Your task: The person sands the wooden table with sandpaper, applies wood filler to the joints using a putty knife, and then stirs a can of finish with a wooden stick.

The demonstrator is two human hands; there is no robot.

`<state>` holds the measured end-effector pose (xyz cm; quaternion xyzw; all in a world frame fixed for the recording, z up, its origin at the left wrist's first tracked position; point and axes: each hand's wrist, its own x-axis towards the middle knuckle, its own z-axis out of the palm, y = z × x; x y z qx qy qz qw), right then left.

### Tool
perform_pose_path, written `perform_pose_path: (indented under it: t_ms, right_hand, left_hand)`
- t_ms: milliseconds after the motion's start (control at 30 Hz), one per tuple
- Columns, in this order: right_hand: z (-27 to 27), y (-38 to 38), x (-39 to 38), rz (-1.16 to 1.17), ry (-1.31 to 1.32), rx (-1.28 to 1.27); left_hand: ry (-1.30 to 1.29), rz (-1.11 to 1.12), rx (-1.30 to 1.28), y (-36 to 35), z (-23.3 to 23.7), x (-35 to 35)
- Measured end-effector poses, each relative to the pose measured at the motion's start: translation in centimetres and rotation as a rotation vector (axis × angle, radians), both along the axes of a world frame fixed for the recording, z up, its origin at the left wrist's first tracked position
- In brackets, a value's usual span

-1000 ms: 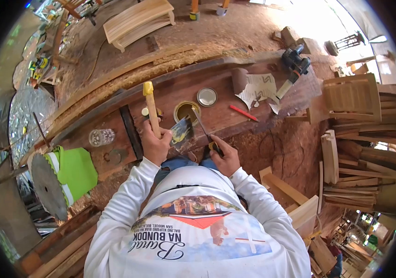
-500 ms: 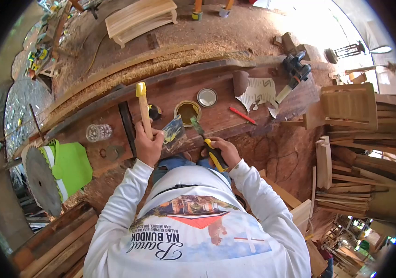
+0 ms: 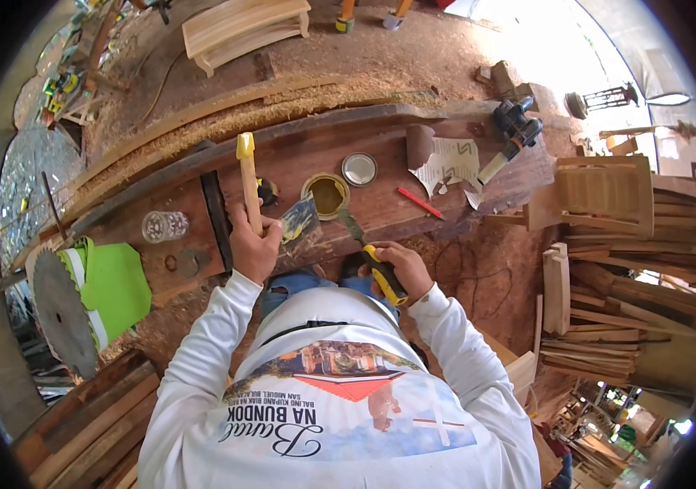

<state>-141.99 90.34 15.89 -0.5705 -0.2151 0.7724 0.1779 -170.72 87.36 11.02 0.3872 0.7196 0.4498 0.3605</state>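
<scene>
My left hand is closed around a pale wooden stick that stands up with yellow paste on its top end. The same hand also grips a flat, dark plate smeared with yellow and whitish paste. In my closed right hand is a putty knife with a yellow and black handle. Its stained blade points up and left, just right of the plate. Beyond the plate, an open can of brownish-yellow stuff stands on the wooden bench. The can's round lid lies beside it.
On the bench are a red pencil, torn sandpaper, a power tool, a glass jar and a tape measure. A saw blade stands at left by a green sheet. Stacked timber is at right.
The putty knife has shifted slightly right, away from the plate and the can. The stick and plate remain in my left hand. The whole view has shifted a little.
</scene>
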Motion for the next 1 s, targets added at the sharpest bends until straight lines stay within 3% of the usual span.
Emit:
perform_pose_path:
  t_ms: [100, 200, 233, 333, 467, 600, 700, 800, 867, 1000]
  right_hand:
    - [0.0, 0.0, 1.1, -0.015, 0.048, 0.088]
    - [-4.2, -0.6, 1.3, -0.126, -0.085, 0.401]
    - [-8.3, -0.4, 1.9, -0.122, -0.236, 0.664]
    - [-14.2, 1.5, 3.6, 0.132, -0.798, 0.854]
    - [-22.4, 4.7, 4.0, 0.253, -1.088, 0.982]
    - [-23.5, 7.1, 2.4, 0.313, -1.183, 0.858]
    - [-23.9, 8.8, 1.0, 0.354, -1.342, 1.072]
    - [-24.3, 11.6, -0.4, 0.511, -1.039, 1.425]
    - [-22.0, 12.9, -1.7, 0.688, -1.015, 1.368]
    - [-23.2, 15.6, -2.4, 0.916, -1.031, 1.234]
  left_hand:
    - [-0.03, 0.018, -0.025, 0.0, 0.5, -0.2]
    - [-0.063, 0.037, -0.019, -0.3, 0.2, -0.4]
    - [-0.075, 0.04, -0.009, -0.3, 0.0, -0.5]
    - [-0.011, -0.02, 0.004, -0.5, -0.2, -0.8]
    - [-0.041, 0.008, -0.003, -0.4, 1.5, -0.6]
    - [-0.066, -0.011, 0.007, -0.6, 2.6, -0.8]
    - [-0.083, -0.024, 0.023, -0.9, 3.0, -1.0]
    - [-0.104, 0.014, 0.006, -1.3, 4.0, -0.9]
    - [-0.084, 0.018, 0.012, -1.9, 4.0, -1.0]
    - [-0.073, 0.048, -0.007, -2.8, 4.4, -1.3]
